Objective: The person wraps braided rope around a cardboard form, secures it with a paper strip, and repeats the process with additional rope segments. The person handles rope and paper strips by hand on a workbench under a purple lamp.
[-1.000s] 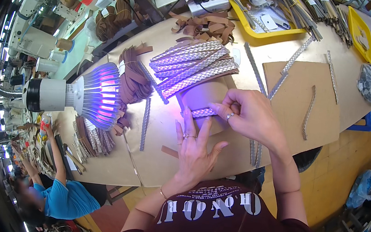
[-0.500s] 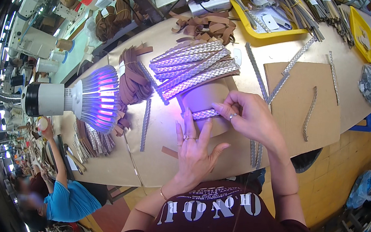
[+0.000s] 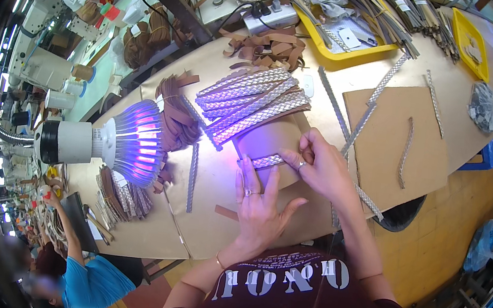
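Right hand (image 3: 324, 170) grip: thumb and fingertips pinched shut on one end of a short silver braided strip (image 3: 267, 161), holding it against a brown leather piece (image 3: 272, 142) on the worktop (image 3: 212, 236). Left hand (image 3: 261, 208) grip: none really, the palm is flat with fingers spread, fingertips pressing down just below the strip and touching its lower edge.

Strip sits in the violet light of the lamp (image 3: 119, 140), just below the fanned pile of longer silver braids (image 3: 253, 102).

Risks as I judge them:
- Strip goes down crooked: only one end is pinched, the other end lies free, so a small twist of the right hand could swing it off line.
- Leather piece slides: the left hand pins only its near edge (far edge is tucked under the braid pile, can't tell if that holds it).
- Pile gets dragged: braid ends almost touch the work, so a knuckle nudge could pull one across.
- Lamp head is close on the left; an elbow swing could knock it.
- Loose silver strips (image 3: 404, 150) on the cardboard sheet (image 3: 395, 147) at right are within forearm reach and could get swept off.
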